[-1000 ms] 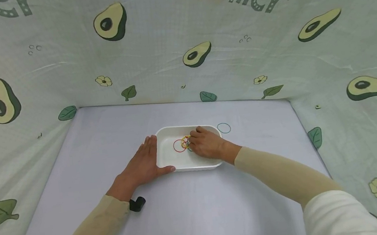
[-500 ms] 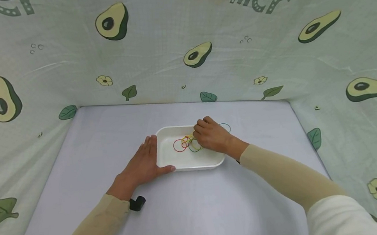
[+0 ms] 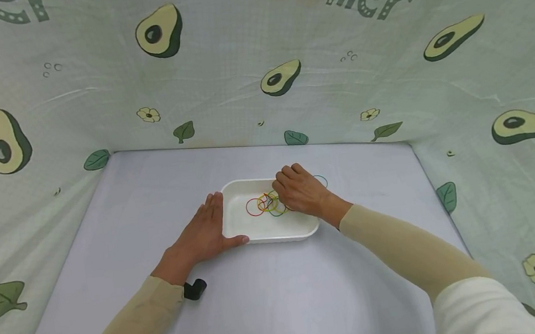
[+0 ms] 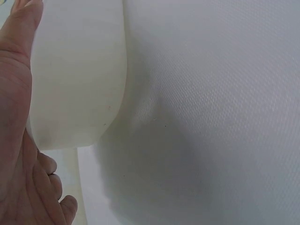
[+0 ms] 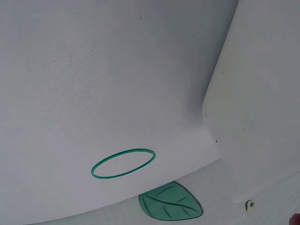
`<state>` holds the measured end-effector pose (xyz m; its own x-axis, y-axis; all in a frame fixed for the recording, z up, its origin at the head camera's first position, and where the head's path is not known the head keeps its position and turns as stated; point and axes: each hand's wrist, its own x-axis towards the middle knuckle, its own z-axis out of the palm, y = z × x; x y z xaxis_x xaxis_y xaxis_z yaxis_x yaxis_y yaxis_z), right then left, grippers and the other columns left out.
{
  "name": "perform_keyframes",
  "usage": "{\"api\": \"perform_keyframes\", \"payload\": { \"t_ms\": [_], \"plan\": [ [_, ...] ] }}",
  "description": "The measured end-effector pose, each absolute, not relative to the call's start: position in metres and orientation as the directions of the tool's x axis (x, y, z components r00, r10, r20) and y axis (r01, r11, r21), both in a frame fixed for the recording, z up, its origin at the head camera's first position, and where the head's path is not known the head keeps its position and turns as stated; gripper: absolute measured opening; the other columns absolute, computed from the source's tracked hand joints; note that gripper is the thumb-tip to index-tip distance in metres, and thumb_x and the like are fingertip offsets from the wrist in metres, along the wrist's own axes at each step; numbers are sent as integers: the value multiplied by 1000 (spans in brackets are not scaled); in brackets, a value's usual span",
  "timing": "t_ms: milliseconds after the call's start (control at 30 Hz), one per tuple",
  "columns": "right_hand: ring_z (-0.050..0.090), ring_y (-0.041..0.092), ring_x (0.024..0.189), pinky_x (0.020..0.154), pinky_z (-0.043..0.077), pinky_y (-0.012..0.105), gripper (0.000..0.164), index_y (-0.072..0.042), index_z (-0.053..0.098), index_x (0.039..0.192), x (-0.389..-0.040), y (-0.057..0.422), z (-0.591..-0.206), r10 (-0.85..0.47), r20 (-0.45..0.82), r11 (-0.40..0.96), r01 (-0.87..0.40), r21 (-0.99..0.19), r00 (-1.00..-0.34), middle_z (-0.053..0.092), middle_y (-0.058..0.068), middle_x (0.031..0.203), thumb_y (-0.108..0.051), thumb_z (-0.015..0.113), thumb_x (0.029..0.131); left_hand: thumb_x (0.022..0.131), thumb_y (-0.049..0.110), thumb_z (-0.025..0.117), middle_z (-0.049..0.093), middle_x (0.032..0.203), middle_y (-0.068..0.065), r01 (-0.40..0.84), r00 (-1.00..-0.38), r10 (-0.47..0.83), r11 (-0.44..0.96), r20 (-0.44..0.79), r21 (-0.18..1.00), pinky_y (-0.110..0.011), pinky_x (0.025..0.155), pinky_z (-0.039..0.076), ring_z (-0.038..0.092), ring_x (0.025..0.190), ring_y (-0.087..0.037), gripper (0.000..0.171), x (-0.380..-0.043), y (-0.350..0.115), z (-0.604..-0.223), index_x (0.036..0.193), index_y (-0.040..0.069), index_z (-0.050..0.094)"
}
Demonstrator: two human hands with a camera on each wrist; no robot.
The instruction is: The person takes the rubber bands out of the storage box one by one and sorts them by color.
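A shallow white plastic tray [image 3: 255,231] holds several thin rubber bands [image 3: 268,202], red, yellow and green, overlapping in a loose cluster. My left hand [image 3: 205,230] rests against the tray's left end, fingers straight along the side and thumb over the near rim. In the left wrist view that hand lies along the tray's outer wall [image 4: 79,79]. Over the tray's right half is my right hand [image 3: 297,188], its fingers curled down close beside the bands. Its fingertips are hidden, and I cannot tell whether they pinch a band.
A single green rubber band [image 5: 123,164] lies on the white tabletop [image 3: 288,298], just beyond the tray's right end and partly hidden by the right hand in the head view. A cloth backdrop [image 3: 215,67] with printed avocados rises behind and at both sides.
My right hand has drawn rightward from the bunched bands towards the tray's right end, then stayed there. The bands lie more spread out than before. The left hand and tray have kept their place.
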<state>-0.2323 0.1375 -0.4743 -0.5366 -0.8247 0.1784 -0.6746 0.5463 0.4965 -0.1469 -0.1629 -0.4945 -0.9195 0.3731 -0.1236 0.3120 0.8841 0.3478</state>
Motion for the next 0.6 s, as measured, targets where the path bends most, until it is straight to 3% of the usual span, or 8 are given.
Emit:
{"api": "perform_keyframes", "payload": {
  "t_ms": [167, 367, 600],
  "plan": [
    [45, 24, 85, 78, 40, 36, 17, -9, 56, 95, -233, 136, -473, -799, 181, 578, -649, 494, -573, 50, 5, 86, -17, 49, 108, 88, 77, 67, 11, 174, -29, 314, -920, 374, 884, -121, 345, -54, 132, 20, 11, 163, -44, 132, -147, -163, -494, 164, -11, 4],
    [43, 24, 78, 71, 37, 33, 19, -9, 52, 85, -237, 141, -473, -786, 249, 606, -628, 488, -565, 46, 4, 79, -13, 53, 104, 88, 77, 68, 11, 174, -28, 308, -920, 369, 887, -128, 345, -54, 132, 20, 10, 163, -44, 133, -147, -162, -494, 165, -10, 3],
    [43, 24, 78, 70, 38, 33, 22, -9, 52, 81, -242, 146, -467, -751, 271, 649, -601, 466, -602, 47, 4, 77, -16, 58, 102, 88, 76, 68, 10, 174, -28, 301, -922, 364, 888, -132, 349, -54, 132, 19, 9, 163, -43, 132, -147, -162, -493, 165, -10, 3]
  ]
}}
